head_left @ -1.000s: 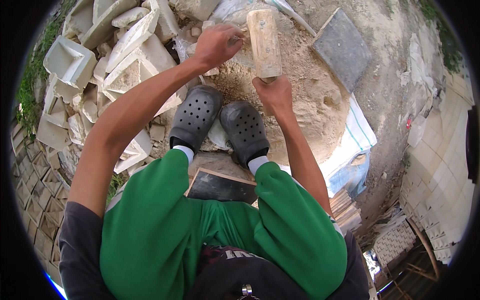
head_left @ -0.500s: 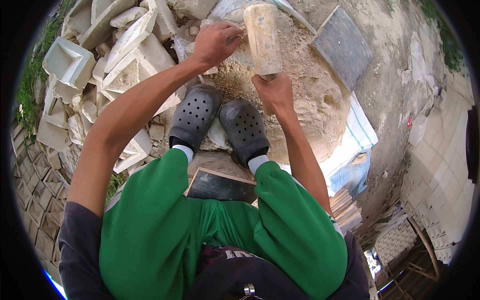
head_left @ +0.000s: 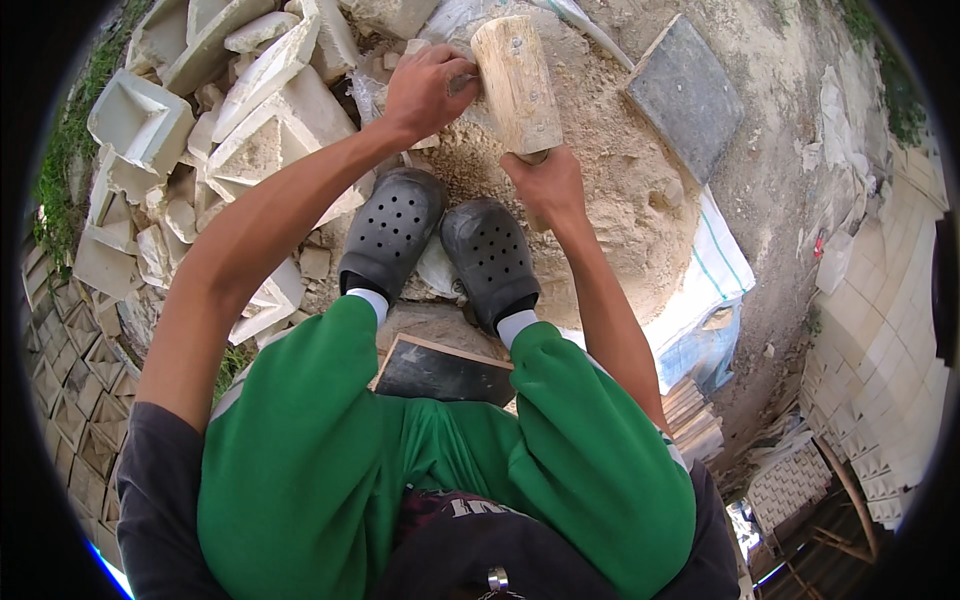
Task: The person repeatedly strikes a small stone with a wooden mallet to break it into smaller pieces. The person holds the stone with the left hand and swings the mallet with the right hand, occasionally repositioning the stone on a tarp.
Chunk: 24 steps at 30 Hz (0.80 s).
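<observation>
Your left arm rises from the lower left, elbow bowed outward, and angles in so that your left hand sits above your shoes, its back turned up. Its fingers are curled and drawn together; whether they pinch anything cannot be told. Your right forearm slants up from the lower right, and your right hand is wrapped round the handle of the mallet, fingers folded over it. The mallet's head lies beyond your right fist, its far end tilted left, just beside your left fingers; contact cannot be confirmed.

The head is pale wood, a long rounded block with visible grain and small round metal marks. Beneath is a coarse, crumbly, sandy heap. At left, off-white casts are piled, angular, hollow-faced and broken-edged. Right of the heap lies a flat, square grey slab; nearer you, a white woven sack with thin stripes. Your shoes are grey and perforated, your trousers smooth green cloth.
</observation>
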Motion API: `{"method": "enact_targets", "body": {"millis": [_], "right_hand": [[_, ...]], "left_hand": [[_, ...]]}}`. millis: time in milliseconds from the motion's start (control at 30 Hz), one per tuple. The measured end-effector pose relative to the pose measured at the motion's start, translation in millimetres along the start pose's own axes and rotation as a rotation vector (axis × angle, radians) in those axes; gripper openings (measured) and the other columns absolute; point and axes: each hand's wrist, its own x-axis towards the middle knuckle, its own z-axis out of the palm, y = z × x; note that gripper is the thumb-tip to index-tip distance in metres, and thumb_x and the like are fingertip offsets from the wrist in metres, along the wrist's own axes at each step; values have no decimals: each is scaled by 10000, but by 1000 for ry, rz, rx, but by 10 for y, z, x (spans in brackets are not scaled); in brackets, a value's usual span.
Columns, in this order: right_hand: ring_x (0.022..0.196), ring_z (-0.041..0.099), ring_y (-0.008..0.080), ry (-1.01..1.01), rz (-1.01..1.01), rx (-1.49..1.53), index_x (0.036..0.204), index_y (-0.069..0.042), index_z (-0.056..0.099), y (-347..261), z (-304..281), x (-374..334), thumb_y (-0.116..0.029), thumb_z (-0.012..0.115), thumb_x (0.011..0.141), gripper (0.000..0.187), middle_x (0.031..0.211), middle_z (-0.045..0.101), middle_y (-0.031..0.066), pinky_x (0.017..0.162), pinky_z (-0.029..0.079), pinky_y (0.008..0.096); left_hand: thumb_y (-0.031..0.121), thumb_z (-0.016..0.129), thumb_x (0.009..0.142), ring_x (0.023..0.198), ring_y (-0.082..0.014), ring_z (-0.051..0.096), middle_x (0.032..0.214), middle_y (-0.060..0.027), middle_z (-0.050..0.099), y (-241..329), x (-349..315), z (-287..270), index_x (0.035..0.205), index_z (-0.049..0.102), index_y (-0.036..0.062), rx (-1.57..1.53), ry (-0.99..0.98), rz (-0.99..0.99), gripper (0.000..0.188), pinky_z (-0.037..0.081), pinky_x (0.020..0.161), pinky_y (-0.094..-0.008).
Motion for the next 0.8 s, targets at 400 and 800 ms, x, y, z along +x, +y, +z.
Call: {"method": "enact_targets", "body": {"millis": [400, 800], "right_hand": [[567, 699, 188, 82, 241, 95, 950, 47, 710, -216, -370, 68, -299, 789, 857, 367, 662, 698, 114, 571, 543, 339], [566, 694, 183, -7, 308, 140, 979, 65, 678, -6, -208, 43, -282, 800, 849, 391, 726, 712, 112, 554, 545, 340]], "left_hand": [[276, 752, 909, 953, -273, 674, 971, -34, 731, 90, 1, 14, 1106, 790, 166, -25, -56, -7, 229, 502, 849, -419], [301, 761, 892, 937, -294, 681, 1033, -75, 718, 220, 201, 86, 1094, 796, 140, 21, -44, -28, 261, 545, 813, -424]]}}
